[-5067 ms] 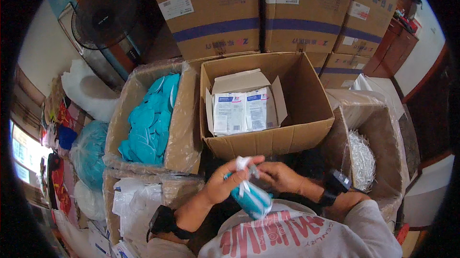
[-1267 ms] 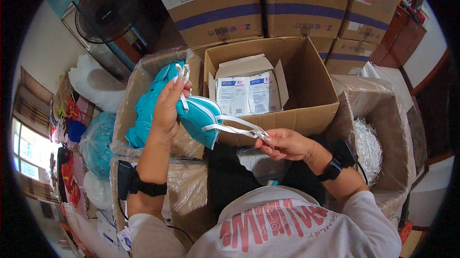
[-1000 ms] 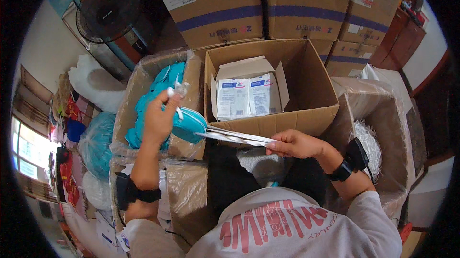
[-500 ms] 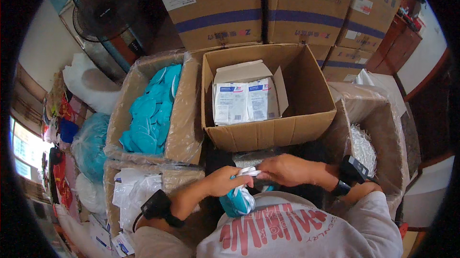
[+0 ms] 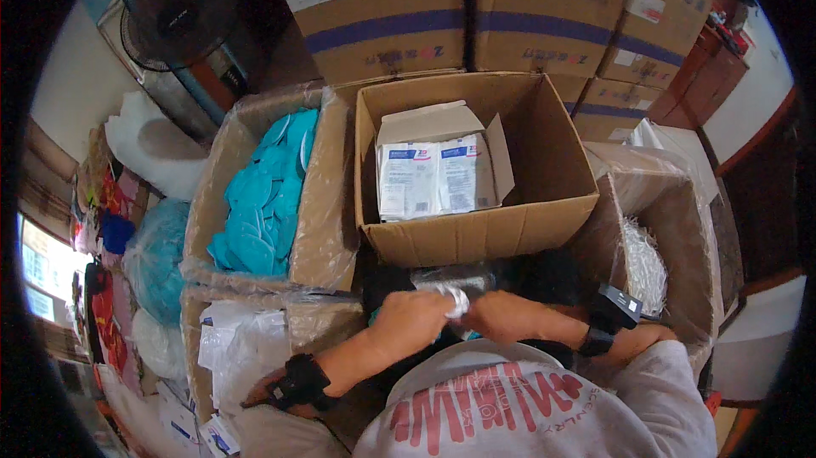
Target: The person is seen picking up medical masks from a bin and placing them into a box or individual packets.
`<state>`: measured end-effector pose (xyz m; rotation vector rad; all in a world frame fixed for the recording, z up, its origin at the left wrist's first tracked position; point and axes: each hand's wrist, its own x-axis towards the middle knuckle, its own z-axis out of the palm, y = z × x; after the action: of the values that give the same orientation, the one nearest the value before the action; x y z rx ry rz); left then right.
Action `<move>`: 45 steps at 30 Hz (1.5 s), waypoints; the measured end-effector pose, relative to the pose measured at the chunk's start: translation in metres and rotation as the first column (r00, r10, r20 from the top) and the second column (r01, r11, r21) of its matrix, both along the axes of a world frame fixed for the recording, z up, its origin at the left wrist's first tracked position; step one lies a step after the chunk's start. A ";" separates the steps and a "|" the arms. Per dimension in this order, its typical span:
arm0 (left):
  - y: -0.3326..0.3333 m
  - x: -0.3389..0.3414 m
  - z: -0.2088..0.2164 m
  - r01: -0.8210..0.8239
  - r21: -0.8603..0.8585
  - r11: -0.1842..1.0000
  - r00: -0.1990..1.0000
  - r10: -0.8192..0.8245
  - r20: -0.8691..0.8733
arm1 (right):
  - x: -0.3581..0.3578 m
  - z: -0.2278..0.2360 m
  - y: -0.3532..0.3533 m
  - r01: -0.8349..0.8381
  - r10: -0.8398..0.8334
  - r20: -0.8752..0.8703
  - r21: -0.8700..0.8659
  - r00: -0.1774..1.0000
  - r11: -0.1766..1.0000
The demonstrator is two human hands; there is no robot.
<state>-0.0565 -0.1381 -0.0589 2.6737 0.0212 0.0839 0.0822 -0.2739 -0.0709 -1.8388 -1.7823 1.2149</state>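
Observation:
My left hand (image 5: pixel 415 320) is closed on a bundle of white straps (image 5: pixel 457 298), which sticks out in a bent loop past its fingers. Right beside it, my right hand (image 5: pixel 500 316) is also closed, its knuckles close to the straps; whatever its fingers grip is hidden. Only small bits of teal material show around and below the hands, mostly covered by them and by my shirt. Both hands are low over my lap, just in front of the open carton (image 5: pixel 476 237).
That carton holds a smaller white box with white printed packets (image 5: pixel 425 182). On the left, a plastic-lined box contains flat rounded teal pieces (image 5: pixel 263 195), with clear plastic bags (image 5: pixel 242 347) nearer me. White strands (image 5: pixel 646 267) lie in a box on the right. Stacked cartons (image 5: pixel 544 16) stand behind.
The teal piece with white straps, hanging below my left hand before, is now mostly out of sight. My left hand has turned over and moved slightly right, beside the right hand.

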 end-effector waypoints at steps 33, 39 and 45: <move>0.053 0.017 -0.004 -0.263 -0.379 0.887 0.960 0.281 -0.008 | 0.035 -0.161 -0.029 0.519 -0.853 -0.511 -0.761 -0.110 0.389; 0.055 0.018 0.009 -0.252 -0.458 0.853 0.967 0.239 -0.086 | 0.035 -0.190 -0.016 0.664 -0.801 -0.373 -0.450 0.467 0.597; 0.053 0.018 0.013 -0.254 -0.513 0.820 0.961 0.273 -0.040 | 0.010 -0.035 0.025 0.381 -0.153 -0.640 0.234 0.753 0.894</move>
<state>-0.0389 -0.0847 -0.0457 2.1133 0.3567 0.1856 0.0921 -0.2486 -0.1061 -1.2417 -1.2118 1.1091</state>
